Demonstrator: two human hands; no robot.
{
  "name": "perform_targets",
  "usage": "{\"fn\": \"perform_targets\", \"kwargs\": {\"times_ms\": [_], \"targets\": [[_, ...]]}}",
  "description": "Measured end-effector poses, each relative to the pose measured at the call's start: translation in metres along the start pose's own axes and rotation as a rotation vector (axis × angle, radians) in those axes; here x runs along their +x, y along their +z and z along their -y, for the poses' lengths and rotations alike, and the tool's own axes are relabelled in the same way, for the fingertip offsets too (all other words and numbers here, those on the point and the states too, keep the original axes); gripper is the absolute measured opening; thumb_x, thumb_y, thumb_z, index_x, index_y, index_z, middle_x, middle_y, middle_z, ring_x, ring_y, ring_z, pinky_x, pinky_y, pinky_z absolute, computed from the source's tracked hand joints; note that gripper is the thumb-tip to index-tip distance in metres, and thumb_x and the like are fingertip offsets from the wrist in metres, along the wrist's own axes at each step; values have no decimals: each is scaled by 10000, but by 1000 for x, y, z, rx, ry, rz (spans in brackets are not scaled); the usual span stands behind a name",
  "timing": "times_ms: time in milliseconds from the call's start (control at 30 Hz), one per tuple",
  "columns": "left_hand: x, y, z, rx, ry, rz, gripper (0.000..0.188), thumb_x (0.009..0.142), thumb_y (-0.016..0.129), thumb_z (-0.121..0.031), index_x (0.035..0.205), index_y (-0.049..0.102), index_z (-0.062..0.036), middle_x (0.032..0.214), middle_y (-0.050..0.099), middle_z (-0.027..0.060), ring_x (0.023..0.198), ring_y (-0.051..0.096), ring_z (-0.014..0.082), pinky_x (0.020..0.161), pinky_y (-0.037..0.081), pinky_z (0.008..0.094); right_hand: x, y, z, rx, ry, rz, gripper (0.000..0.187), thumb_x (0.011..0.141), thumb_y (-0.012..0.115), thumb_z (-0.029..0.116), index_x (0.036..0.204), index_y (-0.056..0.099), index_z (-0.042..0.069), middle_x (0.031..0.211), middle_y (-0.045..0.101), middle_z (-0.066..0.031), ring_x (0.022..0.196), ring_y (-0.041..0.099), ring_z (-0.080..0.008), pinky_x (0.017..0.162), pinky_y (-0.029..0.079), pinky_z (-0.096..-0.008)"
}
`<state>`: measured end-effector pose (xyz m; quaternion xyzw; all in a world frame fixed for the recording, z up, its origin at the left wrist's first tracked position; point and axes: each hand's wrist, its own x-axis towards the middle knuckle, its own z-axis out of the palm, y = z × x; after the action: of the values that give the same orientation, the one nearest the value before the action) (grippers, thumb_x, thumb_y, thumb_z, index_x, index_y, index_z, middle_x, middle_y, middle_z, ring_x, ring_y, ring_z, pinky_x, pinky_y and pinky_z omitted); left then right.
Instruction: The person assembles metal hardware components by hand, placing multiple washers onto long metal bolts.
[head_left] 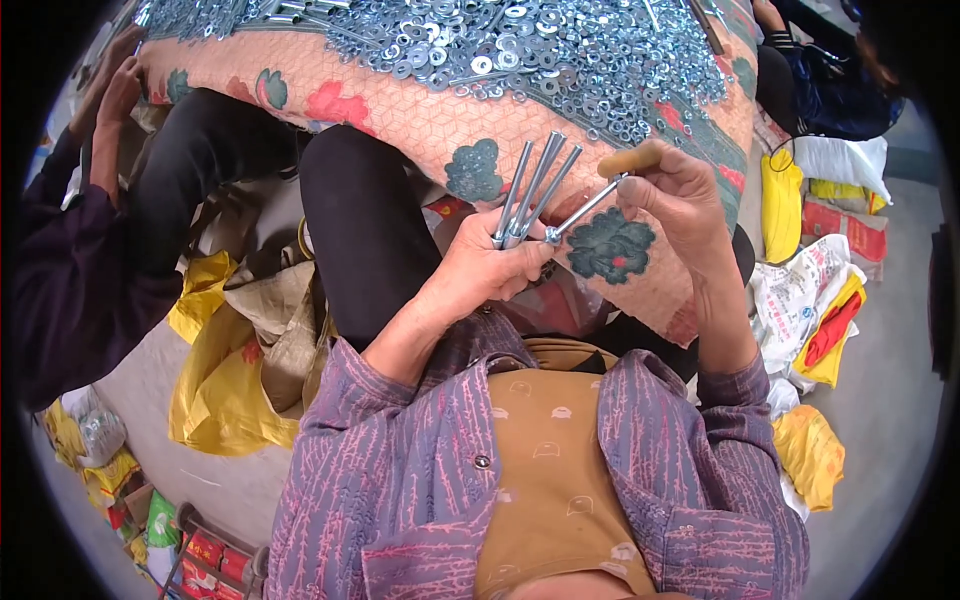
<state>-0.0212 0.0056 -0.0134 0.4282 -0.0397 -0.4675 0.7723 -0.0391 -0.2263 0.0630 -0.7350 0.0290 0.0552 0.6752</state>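
Note:
My left hand (465, 265) is closed around several silver bolts (537, 195) with sleeve-like shanks, which stick up from its grip in a fan. Another long bolt (590, 206) slants up to the right, its nut end (552, 236) at my left thumb and fingertips. At the upper end of that bolt my right hand (690, 205) is closed in a pinch between thumb and index finger. A tan finger cover (634, 158) sits on the right index finger. Whether a small washer is also in that pinch, I cannot make out.
A heap of washers, nuts and rods (490, 62) covers the table with its flowered cloth (400, 115). A person in dark clothes (90, 270) sits at the left, hands at the table edge; another (830, 75) is at the far right. Yellow sacks (215, 385) and bags (810, 300) lie around.

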Motion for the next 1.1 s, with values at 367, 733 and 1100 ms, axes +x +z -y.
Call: {"fn": "perform_targets", "kwargs": {"times_ms": [367,733,1100], "targets": [[-3,3,-16,3,79,-50,189,871,663,-185,950,641,-15,654,595,22,440,441,28,387,303,172,-10,12,7,113,39,-55,181,846,670,106,981,675,-15,696,621,-10,575,518,-42,514,396,-180],[0,9,-7,98,128,-117,132,856,679,-142,914,638,-30,576,571,16,412,413,28,375,273,169,-15,19,-9,33,6,-101,226,893,635,117,1074,627,-17,931,678,-79,776,622,-80,655,501,-214],[-1,5,-8,13,149,-174,144,838,696,-102,922,626,-8,585,575,30,394,394,35,362,260,179,-14,0,-14,-33,128,24,366,966,531,255,1162,572,-51,953,673,-133,850,669,-149,712,545,-261]]}}
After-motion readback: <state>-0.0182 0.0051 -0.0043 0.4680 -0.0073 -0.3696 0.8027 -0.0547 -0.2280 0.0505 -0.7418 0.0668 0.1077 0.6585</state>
